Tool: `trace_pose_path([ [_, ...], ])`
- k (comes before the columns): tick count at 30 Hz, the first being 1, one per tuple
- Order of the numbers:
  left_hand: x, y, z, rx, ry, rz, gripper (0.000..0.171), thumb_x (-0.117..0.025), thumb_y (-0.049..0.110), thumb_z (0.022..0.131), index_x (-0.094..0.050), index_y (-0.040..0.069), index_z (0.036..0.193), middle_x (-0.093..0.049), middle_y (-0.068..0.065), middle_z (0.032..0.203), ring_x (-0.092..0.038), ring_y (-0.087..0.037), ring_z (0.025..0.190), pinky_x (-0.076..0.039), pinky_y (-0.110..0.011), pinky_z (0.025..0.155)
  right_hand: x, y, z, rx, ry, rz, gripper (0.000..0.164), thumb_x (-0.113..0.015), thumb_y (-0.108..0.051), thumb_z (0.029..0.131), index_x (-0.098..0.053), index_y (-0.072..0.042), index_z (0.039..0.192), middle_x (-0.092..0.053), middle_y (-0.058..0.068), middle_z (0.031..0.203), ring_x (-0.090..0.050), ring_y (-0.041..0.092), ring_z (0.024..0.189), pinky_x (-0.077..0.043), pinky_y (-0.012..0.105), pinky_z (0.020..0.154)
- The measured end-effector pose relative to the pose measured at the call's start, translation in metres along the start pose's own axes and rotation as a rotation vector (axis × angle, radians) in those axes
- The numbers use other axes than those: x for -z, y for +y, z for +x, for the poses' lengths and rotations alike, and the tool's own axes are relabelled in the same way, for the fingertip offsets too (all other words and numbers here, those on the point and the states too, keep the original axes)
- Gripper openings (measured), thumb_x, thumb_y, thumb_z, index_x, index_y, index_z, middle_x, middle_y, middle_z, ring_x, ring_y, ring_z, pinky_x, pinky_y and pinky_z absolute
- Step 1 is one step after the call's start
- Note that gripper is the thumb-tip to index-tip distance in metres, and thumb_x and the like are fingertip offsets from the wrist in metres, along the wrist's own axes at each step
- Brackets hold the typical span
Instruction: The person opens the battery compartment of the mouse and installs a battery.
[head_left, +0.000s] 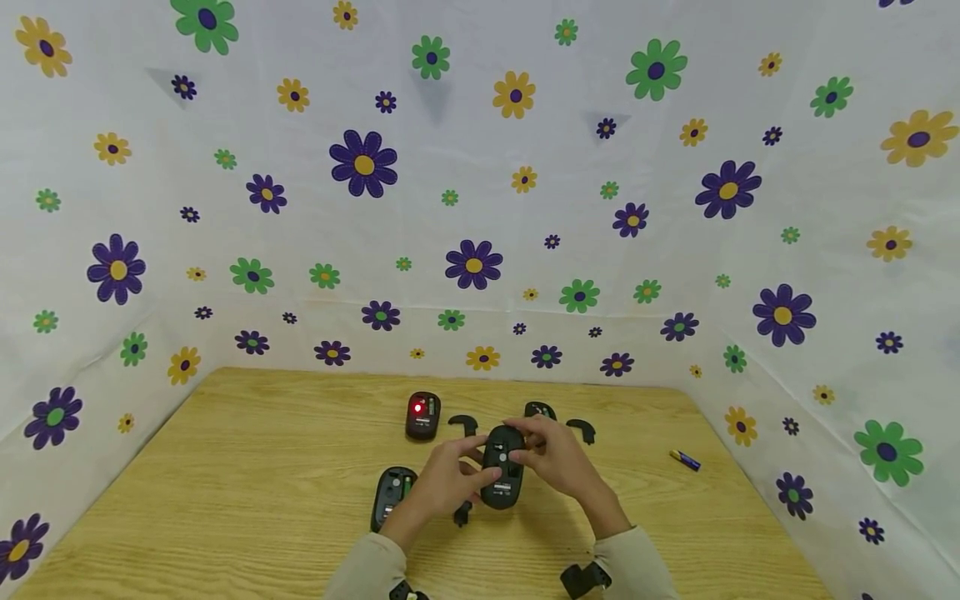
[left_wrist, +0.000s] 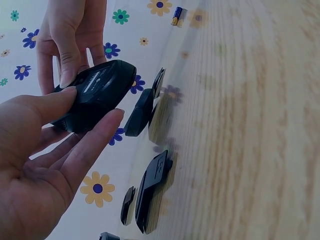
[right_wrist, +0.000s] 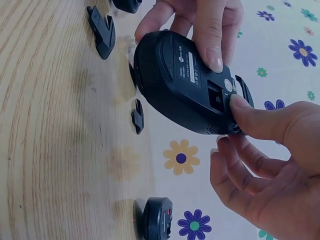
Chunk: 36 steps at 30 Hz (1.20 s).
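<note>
Both hands hold a black computer mouse [head_left: 501, 498] above the table, its underside turned up towards the head camera. My left hand [head_left: 448, 477] grips its left side, thumb on the underside and fingers beneath. On the far right side, my right hand [head_left: 557, 457] pinches the mouse, its thumb beside an uncovered slot [right_wrist: 216, 97] in the underside. The right wrist view shows a label on the underside near the left thumb. Whether a battery lies in the slot cannot be made out. Below the left hand lies a black cover piece [head_left: 462, 512], partly hidden.
Upside-down mice lie around: one with a red light [head_left: 422, 423] at the back, another mouse [head_left: 386, 493] with a battery beside the left forearm, and a third mouse [head_left: 539, 408] behind the right hand. Black covers [head_left: 582, 429] [head_left: 467, 423] lie nearby. A battery [head_left: 685, 460] lies right.
</note>
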<state>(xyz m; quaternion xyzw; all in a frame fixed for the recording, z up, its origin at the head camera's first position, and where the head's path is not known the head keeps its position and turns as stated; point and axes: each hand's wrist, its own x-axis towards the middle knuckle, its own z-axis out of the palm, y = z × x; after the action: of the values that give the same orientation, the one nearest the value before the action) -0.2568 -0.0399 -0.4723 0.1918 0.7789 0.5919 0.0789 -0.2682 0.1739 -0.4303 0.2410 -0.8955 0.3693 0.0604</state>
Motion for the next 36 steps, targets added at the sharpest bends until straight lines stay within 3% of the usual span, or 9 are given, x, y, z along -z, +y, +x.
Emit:
trace_pose_path([
  [12, 0.0002, -0.0022, 0.0000, -0.019, -0.003, -0.002, 0.060, -0.074, 0.020, 0.097, -0.051, 0.001, 0.149, -0.067, -0.021, 0.118, -0.076, -0.022, 0.086, -0.067, -0.043, 0.064, -0.0009, 0.0020, 0.0010, 0.001, 0.033, 0.006, 0.043, -0.077, -0.001, 0.090, -0.069, -0.006, 0.132, -0.072, 0.012, 0.110, -0.064, 0.014, 0.086, -0.056, 0.019, 0.070],
  [23, 0.0002, -0.0023, -0.0001, -0.011, 0.000, -0.003, 0.058, -0.074, 0.020, 0.097, -0.054, 0.006, 0.148, -0.066, -0.020, 0.119, -0.075, -0.020, 0.085, -0.067, -0.043, 0.064, 0.0023, -0.0015, 0.0009, -0.013, 0.045, 0.051, 0.043, -0.072, 0.003, 0.092, -0.068, -0.007, 0.134, -0.071, 0.011, 0.098, -0.059, 0.013, 0.075, -0.054, 0.019, 0.062],
  [31, 0.0006, -0.0029, 0.0002, -0.008, -0.002, -0.007, 0.057, -0.075, 0.019, 0.096, -0.055, 0.009, 0.149, -0.066, -0.020, 0.118, -0.075, -0.020, 0.085, -0.067, -0.042, 0.064, 0.0034, -0.0011, 0.0007, 0.002, 0.048, 0.069, 0.043, -0.069, 0.006, 0.093, -0.067, -0.005, 0.135, -0.072, 0.015, 0.100, -0.068, 0.013, 0.076, -0.058, 0.016, 0.065],
  [36, 0.0018, -0.0035, 0.0002, -0.004, -0.007, -0.010, 0.056, -0.074, 0.019, 0.097, -0.055, 0.010, 0.149, -0.066, -0.020, 0.119, -0.075, -0.019, 0.086, -0.067, -0.041, 0.064, 0.0051, -0.0004, -0.0002, -0.005, 0.032, 0.097, 0.044, -0.068, 0.008, 0.093, -0.067, -0.006, 0.135, -0.071, 0.015, 0.099, -0.069, 0.015, 0.076, -0.065, 0.028, 0.068],
])
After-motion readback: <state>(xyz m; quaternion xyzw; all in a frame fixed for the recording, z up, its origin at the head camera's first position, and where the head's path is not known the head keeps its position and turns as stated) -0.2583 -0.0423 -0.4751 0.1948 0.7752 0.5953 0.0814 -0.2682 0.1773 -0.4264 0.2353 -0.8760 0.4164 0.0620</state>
